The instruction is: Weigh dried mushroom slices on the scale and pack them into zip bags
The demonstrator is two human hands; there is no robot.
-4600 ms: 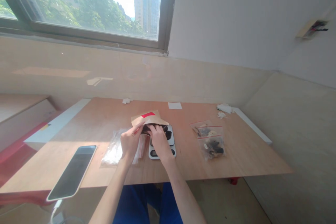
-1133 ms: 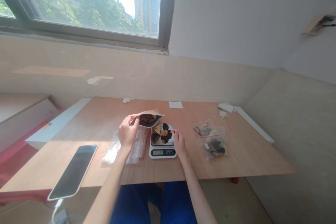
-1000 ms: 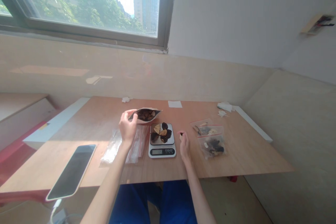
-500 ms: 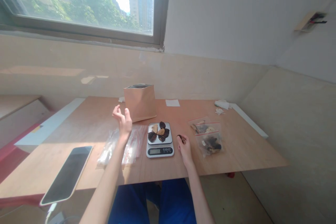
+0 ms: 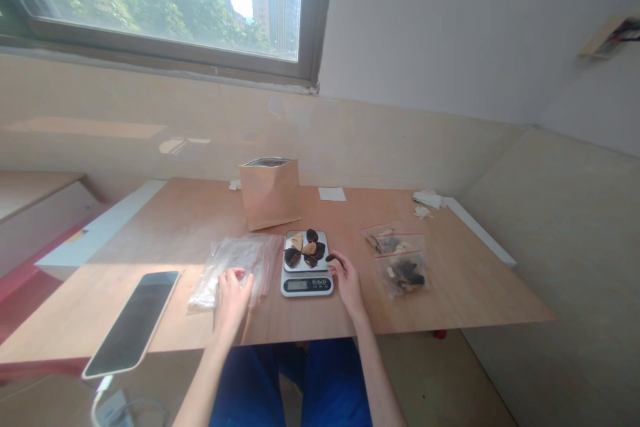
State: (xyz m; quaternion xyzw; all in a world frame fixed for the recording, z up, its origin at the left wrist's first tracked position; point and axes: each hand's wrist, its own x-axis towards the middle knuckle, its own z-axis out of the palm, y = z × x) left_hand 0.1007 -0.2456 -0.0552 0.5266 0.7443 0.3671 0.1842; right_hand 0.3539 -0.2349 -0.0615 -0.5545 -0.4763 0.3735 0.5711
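Observation:
A kitchen scale (image 5: 307,285) stands near the front edge of the table. On its plate lie several dried pieces (image 5: 311,249), dark and pale tan, which look like dried mushrooms. Close against the plate's right edge, my right hand (image 5: 349,283) pinches one more dried mushroom piece (image 5: 332,259), dark on top with a pale underside. To the left of the scale, my left hand (image 5: 233,293) is over a stack of clear zip bags (image 5: 207,285), its fingers bent and thumb apart. I see nothing held in it. The scale's digits are too faint to read.
An open brown paper pouch (image 5: 271,197) stands upright behind the scale. Filled zip bags (image 5: 404,275) with dried pieces lie to the right. A phone (image 5: 133,323) on a cable overhangs the front left edge. White paper (image 5: 332,194) lies at the back.
My left hand has come down from beside the pouch to the clear bags. My right hand has moved left with its dried piece, up to the scale plate. The view has shifted slightly.

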